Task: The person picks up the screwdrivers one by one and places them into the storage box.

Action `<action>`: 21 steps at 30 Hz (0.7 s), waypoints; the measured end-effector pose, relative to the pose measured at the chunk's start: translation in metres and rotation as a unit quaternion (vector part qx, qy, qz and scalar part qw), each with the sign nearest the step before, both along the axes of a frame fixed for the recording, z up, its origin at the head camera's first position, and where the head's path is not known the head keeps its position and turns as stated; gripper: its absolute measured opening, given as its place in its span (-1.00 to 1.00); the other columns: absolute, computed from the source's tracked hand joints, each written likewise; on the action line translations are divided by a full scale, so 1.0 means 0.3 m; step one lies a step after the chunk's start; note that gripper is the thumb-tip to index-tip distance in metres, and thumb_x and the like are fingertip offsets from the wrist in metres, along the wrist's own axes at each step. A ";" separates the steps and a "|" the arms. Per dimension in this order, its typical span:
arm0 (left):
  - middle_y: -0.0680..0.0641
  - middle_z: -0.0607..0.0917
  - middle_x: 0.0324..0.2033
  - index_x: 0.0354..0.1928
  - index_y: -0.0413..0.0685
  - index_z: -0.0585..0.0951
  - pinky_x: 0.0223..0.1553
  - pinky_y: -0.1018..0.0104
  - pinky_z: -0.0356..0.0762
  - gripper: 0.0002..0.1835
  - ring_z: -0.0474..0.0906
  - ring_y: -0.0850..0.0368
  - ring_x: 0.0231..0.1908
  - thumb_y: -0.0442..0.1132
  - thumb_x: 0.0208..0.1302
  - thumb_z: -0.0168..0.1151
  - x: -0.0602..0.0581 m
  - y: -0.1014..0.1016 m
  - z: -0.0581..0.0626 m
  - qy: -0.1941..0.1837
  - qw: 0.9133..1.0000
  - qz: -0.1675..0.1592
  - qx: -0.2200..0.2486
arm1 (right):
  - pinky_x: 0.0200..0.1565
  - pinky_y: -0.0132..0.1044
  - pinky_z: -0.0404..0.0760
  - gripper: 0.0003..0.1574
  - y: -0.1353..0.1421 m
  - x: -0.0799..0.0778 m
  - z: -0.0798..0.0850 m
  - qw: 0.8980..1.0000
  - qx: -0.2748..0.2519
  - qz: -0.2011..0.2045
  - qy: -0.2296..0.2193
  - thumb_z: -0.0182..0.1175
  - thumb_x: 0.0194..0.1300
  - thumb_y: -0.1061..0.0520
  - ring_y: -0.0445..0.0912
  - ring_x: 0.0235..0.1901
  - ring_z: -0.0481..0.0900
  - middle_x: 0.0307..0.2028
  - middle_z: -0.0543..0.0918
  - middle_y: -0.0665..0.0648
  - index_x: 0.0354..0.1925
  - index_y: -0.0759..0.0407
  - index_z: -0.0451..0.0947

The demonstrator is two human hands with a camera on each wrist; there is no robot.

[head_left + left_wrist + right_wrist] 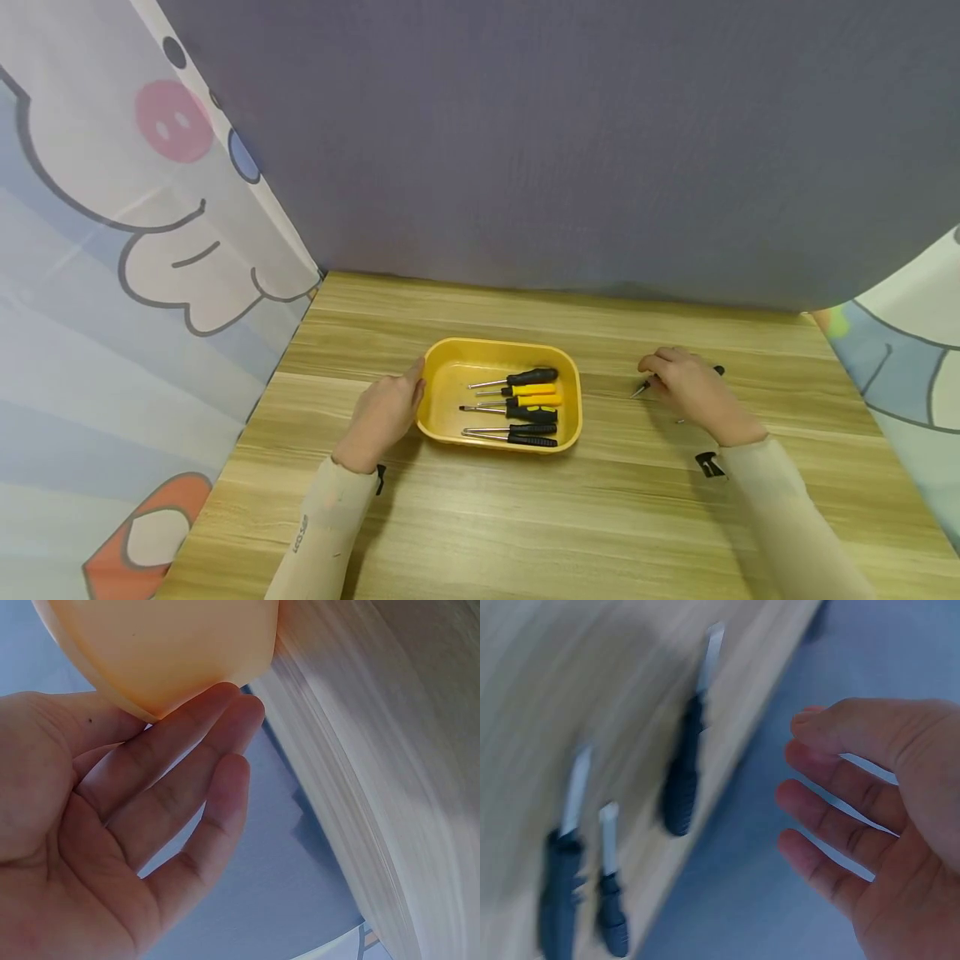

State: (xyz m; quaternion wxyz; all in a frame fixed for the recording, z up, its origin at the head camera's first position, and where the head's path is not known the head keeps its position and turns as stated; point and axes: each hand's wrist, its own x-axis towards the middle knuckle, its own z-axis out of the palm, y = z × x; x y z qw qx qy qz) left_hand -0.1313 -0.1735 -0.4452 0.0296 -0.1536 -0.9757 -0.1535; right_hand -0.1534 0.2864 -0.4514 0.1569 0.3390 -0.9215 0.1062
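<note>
A yellow plastic tray [444, 398] sits near the middle of the table, with several screwdrivers [534, 414] lying side by side inside, some black-handled and some yellow-handled. My left hand [381, 417] grips the tray's left end, thumb at the rim and fingers against the outer wall. To the right of the tray, my right hand [696, 393] hovers over the table with bent, loose fingers and nothing between them. Below it lie three black-handled screwdrivers [682, 769], clearest in the right wrist view; in the head view the hand mostly hides them.
The wood-grain table [495, 533] ends at a grey-blue partition [555, 150] behind. Cartoon-printed cloth [90, 275] hangs along the left side, and more printed cloth [911, 367] borders the right edge.
</note>
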 end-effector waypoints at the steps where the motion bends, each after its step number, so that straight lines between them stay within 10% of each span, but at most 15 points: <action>1: 0.02 0.39 -0.74 0.34 -0.32 0.46 -0.74 0.30 0.27 -0.55 0.29 0.14 -0.74 -0.25 0.52 0.10 0.000 0.000 0.001 0.000 1.000 0.000 0.000 | -0.41 -0.10 0.58 -0.60 0.012 -0.005 -0.007 1.000 0.000 -0.001 -0.001 0.46 -0.08 0.52 0.06 -0.40 0.58 -0.33 0.64 0.18 -0.20 0.32 0.66; 21: 0.03 0.37 -0.76 0.33 -0.31 0.48 -0.78 0.32 0.23 -0.56 0.25 0.17 -0.78 -0.26 0.51 0.11 0.001 0.001 0.003 0.007 1.000 0.002 0.003 | -0.17 0.16 0.59 -0.67 0.093 -0.042 -0.064 0.995 0.030 -0.058 -0.079 0.43 0.05 0.44 0.24 -0.21 0.60 -0.21 0.66 0.25 -0.16 0.30 0.67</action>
